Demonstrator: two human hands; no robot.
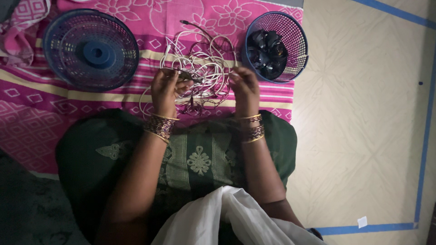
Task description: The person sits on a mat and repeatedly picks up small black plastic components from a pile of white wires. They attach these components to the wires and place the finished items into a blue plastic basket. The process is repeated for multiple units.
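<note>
A tangle of white and dark cables (200,68) is spread on a pink patterned cloth (36,113) laid over the floor, directly ahead of the seated person's lap, so that both hands can be kept on it without reaching. The left hand (165,88) is held at the near left edge of the tangle with its grip closed on a dark strand ending in a small plug — thumb and fingers pinched, the strand held level, apparently so that one lead can be kept apart from the mass. The right hand (244,86) is raised at the right edge of the tangle, fingers curled inward around white strands; its grip reads as closed on the cables, though the exact strand held cannot be told in the dim light. The bulk of the tangle is left resting on the cloth between the two hands, loops trailing toward the lap. An upturned blue mesh basket (91,50) is set to the far left, well apart from the cables. A second blue mesh basket (277,45) stands upright at the far right, just beside the tangle, with dark coiled items (267,52) already lying inside — placed near the right hand. Stacked bangles are worn on both wrists. A green garment covers the lap, and a white cloth (227,218) is draped at the near edge.
</note>
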